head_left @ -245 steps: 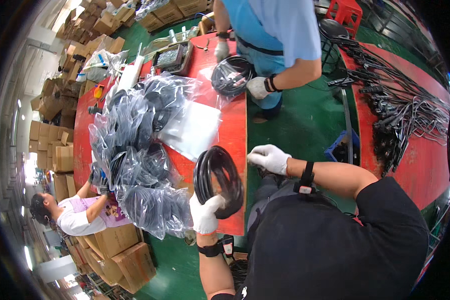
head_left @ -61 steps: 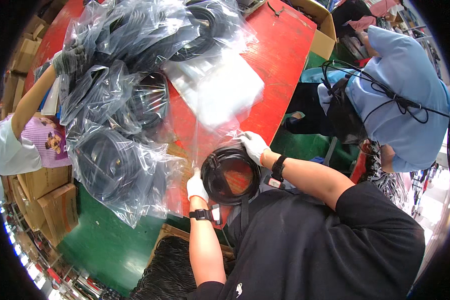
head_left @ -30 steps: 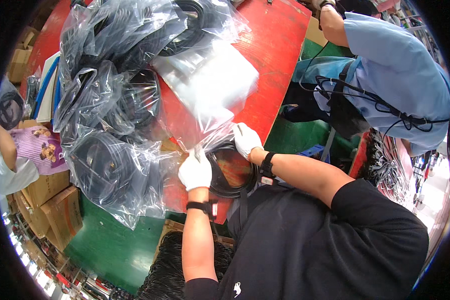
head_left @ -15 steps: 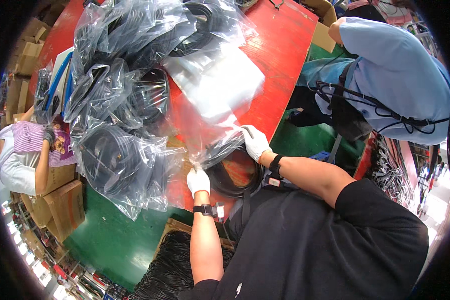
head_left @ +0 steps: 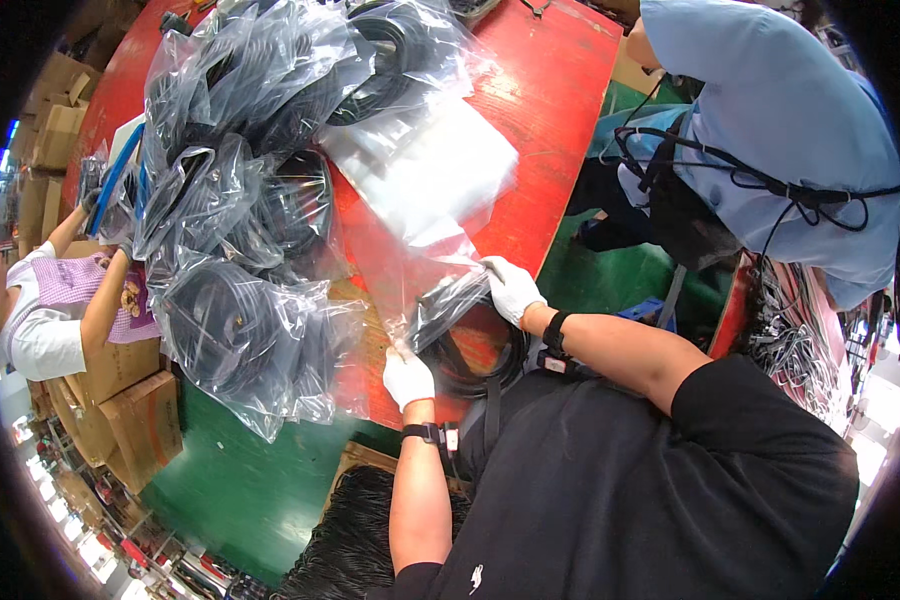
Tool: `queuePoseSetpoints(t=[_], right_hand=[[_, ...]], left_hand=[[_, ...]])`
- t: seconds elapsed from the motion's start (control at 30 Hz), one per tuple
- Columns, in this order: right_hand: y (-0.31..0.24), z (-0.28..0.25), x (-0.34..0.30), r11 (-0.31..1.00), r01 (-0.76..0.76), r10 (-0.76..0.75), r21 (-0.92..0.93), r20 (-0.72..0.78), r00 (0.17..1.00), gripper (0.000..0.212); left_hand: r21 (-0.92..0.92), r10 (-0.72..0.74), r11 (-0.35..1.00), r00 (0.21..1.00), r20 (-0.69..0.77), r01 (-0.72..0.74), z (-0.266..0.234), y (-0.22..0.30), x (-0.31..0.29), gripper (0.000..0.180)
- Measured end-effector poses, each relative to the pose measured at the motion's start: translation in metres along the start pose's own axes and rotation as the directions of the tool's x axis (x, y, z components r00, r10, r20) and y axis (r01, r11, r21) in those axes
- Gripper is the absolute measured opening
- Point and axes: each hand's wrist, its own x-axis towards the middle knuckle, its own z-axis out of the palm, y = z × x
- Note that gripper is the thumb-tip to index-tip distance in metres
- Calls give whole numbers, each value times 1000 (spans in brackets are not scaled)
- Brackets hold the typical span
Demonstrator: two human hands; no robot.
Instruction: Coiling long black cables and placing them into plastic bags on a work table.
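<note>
My left hand (head_left: pixel 408 376), in a white glove, pinches the near left edge of a clear plastic bag (head_left: pixel 402 272). The bag's right edge is held in the gloved fingers of my right hand (head_left: pixel 513 291). Between the hands, the bag's near end lies over the upper part of a coil of black cable (head_left: pixel 517 362). This coil rests at the table edge against my body. How far the cable sits inside the bag, I cannot tell. Beyond the bag lies a stack of flat clear bags (head_left: pixel 440 165).
Bagged black cable coils (head_left: pixel 225 320) are heaped over the left of the red table (head_left: pixel 545 100). A box of black cables (head_left: pixel 370 525) stands below on the green floor (head_left: pixel 225 480). One person (head_left: pixel 770 130) in blue works at right, another (head_left: pixel 55 320) at far left.
My left hand has shifted slightly right and nearer to me with the bag edge. My right hand has barely moved. At far left, the other person's hands have moved onto a blue-edged item.
</note>
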Motion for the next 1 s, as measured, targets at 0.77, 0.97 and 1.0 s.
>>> queuePoseSetpoints(t=[0.77,0.97,1.0], right_hand=[[-46,-31,12,790,-43,270,-611,284,920,58],[-29,-24,9,818,-170,317,-549,184,930,48],[-23,-25,8,821,-202,327,-534,151,933,46]], left_hand=[[-218,-167,947,942,292,236,34,-91,-2,33],[-174,-53,979,959,277,105,35,-88,-6,37],[-155,-30,985,961,276,75,33,-83,-6,37]])
